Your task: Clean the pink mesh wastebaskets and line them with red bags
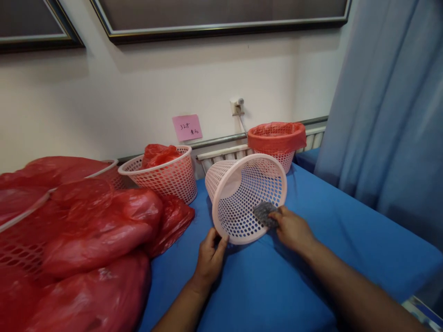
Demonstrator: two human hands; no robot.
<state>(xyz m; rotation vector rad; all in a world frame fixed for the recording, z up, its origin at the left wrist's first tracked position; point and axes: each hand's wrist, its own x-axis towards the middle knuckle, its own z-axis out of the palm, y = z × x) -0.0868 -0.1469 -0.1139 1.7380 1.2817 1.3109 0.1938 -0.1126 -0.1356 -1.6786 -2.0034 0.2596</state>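
Note:
A pale pink plastic wastebasket with a perforated wall lies tilted on the blue-covered surface, its mouth facing me. My left hand is closed on the lower left of its rim, thumb on the near side. In my right hand is a grey scouring pad, gripped between thumb and fingers. The pad is just inside the basket's mouth, against the lower right of the inner wall. Part of the pad is hidden by my fingers.
Red plastic bags heap over baskets at the left. Behind stand a pink basket holding a crumpled red bag and a red-lined basket. A pink note and a socket are on the wall. A blue curtain hangs right.

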